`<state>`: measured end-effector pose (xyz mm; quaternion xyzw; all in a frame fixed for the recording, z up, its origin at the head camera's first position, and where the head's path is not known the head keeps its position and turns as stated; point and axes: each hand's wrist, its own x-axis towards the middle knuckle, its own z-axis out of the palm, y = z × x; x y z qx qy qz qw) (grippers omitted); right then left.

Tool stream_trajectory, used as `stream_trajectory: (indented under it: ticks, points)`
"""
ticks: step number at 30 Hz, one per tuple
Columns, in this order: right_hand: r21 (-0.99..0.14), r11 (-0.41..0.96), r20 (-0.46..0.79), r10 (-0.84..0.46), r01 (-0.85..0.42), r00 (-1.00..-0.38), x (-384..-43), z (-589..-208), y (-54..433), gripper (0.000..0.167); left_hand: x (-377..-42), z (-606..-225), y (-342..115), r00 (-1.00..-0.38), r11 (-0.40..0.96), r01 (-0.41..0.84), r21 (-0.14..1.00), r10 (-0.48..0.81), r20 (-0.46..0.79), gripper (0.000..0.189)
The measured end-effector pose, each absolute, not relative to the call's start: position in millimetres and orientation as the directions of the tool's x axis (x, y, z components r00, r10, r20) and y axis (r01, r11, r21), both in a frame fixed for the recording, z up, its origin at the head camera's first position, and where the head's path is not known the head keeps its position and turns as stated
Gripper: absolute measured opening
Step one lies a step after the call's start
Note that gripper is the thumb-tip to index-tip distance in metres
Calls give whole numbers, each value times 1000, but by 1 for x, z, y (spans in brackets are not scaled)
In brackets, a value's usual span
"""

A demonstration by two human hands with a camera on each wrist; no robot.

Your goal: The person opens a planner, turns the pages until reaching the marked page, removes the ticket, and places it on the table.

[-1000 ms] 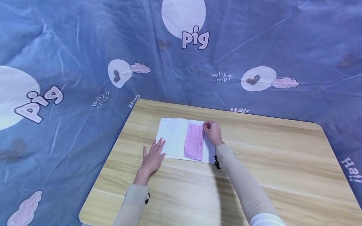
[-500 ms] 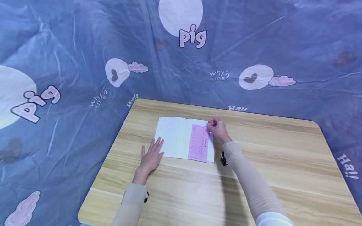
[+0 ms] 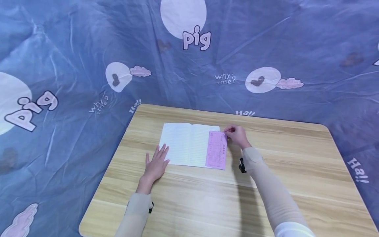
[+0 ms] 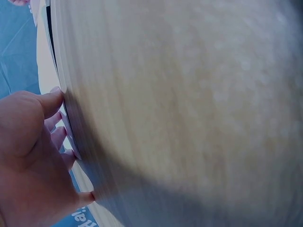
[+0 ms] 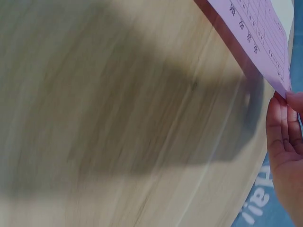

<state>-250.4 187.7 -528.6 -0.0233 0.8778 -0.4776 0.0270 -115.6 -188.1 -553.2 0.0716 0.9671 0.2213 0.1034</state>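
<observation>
An open notebook (image 3: 180, 141) with lined white pages lies on the table. Over the right part of its right page is a pink printed slip (image 3: 216, 149), its right side reaching past the page edge. My right hand (image 3: 237, 135) pinches the slip's top right corner between thumb and fingers. In the right wrist view, the pink slip (image 5: 258, 40) is raised at that corner and casts a shadow on the wood. My left hand (image 3: 154, 166) rests with spread, straight fingers on the notebook's lower left edge; the left wrist view shows the hand (image 4: 35, 151) at that edge.
The wooden table (image 3: 284, 158) has rounded corners and extends to the right and toward me. A blue printed cloth (image 3: 183, 72) hangs behind it and along its left side. Dark straps (image 3: 242, 165) show at both wrists.
My right hand has drawn the pink slip rightward across the right page, from near the notebook's fold to past its right edge. My left hand stays at the notebook's lower left edge.
</observation>
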Motion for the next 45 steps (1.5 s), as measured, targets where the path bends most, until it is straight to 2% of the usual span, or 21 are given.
stream_trajectory:
  ticks: [12,21,27,39,45]
  points:
    - [-757,653,-28,-46,-9,-999,-256,-522,228,8,-116,-552,-191,-974,885,101,456,182,-138,59]
    - [-746,666,-37,-62,-14,-997,-257,-526,253,9,-115,-551,-191,-976,885,105,455,180,-125,58]
    - [-739,673,-64,-65,4,-996,-257,-530,257,9,-114,-551,-189,-975,884,104,456,182,-130,58]
    - [-729,683,21,-55,-53,-998,-253,-535,257,10,-114,-555,-187,-975,882,102,460,181,-131,58]
    - [-724,689,2,-55,-39,-998,-253,-538,256,13,-114,-555,-187,-976,881,102,462,179,-127,58]
